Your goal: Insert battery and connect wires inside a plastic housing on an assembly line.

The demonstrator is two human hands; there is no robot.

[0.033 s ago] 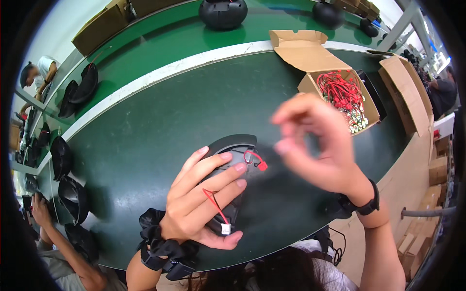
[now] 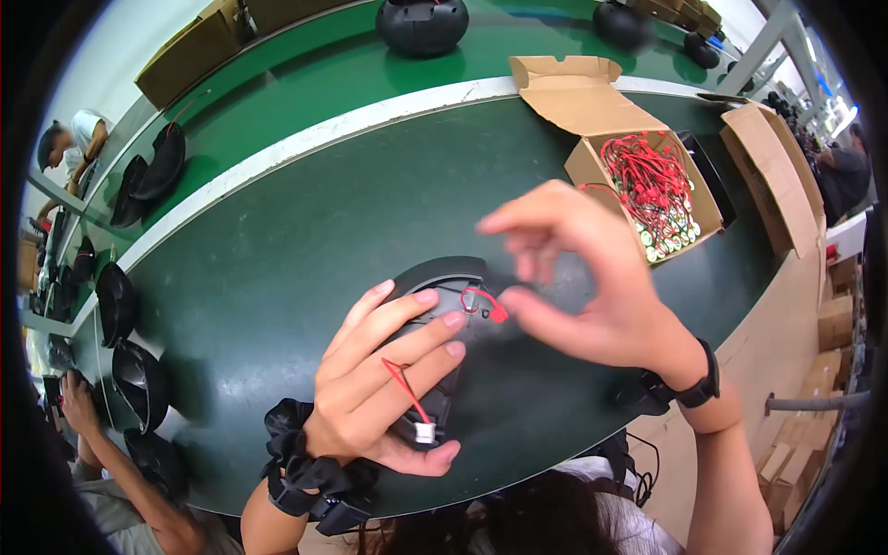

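My left hand [image 2: 384,375] is laid over a curved black plastic shell [image 2: 453,269] on the table, fingers across it and thumb at its near edge, gripping it. Much of the shell is hidden under the hand. From its upper right part comes a short lead with a red connector [image 2: 498,314]. Another thin red and black lead with a white plug [image 2: 425,432] hangs over my left fingers. Right of the shell, my right hand [image 2: 592,287] hovers with thumb and fingers apart, holding nothing. Its thumb tip is close to the red connector; whether they touch I cannot tell.
An open cardboard box [image 2: 583,166] full of red-wired parts stands at the back right of the dark green table [image 2: 277,240]. Beyond a white rail [image 2: 370,120] runs a green belt with a round black housing [image 2: 422,26]. Several black shells line the left, near a co-worker's arm [image 2: 120,462].
My right hand has moved a little left, toward the red connector, its fingers spreading wider. My left hand stays on the shell.
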